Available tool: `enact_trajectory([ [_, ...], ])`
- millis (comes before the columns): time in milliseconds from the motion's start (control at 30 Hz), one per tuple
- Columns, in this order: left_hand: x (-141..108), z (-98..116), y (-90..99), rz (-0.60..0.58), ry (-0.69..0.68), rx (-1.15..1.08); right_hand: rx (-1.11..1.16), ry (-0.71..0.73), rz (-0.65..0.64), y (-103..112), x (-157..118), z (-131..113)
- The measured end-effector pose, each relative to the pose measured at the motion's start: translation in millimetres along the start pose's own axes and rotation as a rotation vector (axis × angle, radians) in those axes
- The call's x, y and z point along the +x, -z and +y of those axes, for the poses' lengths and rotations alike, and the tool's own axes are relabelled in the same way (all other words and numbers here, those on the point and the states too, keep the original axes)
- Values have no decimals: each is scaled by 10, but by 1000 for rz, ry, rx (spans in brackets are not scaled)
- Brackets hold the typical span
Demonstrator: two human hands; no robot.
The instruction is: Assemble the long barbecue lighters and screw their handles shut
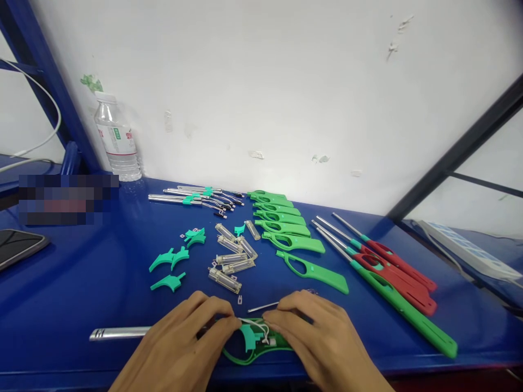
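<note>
Dark device: left edge of the frame, cut off; below a pixelated patch that cannot be read.
Bottle: upper left, clear, white-capped; its contents are hard to make out.
Metal tube: lower left, one end hidden behind the left hand.
Left hand: lower centre-left, thumb and forefinger nearly meeting beside white wires; whether they pinch anything cannot be told.
Clear tanks: centre, loosely grouped; whether filled cannot be told.
Green half-shell: bottom centre, partly covered by both hands; holds a teal trigger and the wires.
Right hand: lower centre-right, fingers curled together over the half-shell's right end; their grip is hidden.
Thin metal rod: lower centre, right end hidden by that hand.
Power strip: right, cut off.
</note>
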State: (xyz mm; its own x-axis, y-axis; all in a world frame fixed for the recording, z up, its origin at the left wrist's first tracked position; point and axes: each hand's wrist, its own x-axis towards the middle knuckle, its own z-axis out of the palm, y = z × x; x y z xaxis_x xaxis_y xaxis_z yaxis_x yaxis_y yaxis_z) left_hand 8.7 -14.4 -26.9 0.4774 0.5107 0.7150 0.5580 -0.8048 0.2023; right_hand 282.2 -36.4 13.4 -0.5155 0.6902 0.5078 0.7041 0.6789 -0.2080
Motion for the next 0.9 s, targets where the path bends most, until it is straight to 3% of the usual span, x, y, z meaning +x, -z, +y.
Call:
enact_trajectory([
  [167, -49, -6, -13, -7, -28, 120, 0, 6, 53, 7, 37, -49],
  [367, -64, -9, -25, -24, 25, 23, -13, 11, 123, -22, 66, -64],
  [567, -116, 0, -39, -59, 62, 42, 18, -20, 124, -51, 63, -85],
  [900, -78, 2, -48, -40, 3, 49, 57, -55, 92, -22, 50, -99],
])
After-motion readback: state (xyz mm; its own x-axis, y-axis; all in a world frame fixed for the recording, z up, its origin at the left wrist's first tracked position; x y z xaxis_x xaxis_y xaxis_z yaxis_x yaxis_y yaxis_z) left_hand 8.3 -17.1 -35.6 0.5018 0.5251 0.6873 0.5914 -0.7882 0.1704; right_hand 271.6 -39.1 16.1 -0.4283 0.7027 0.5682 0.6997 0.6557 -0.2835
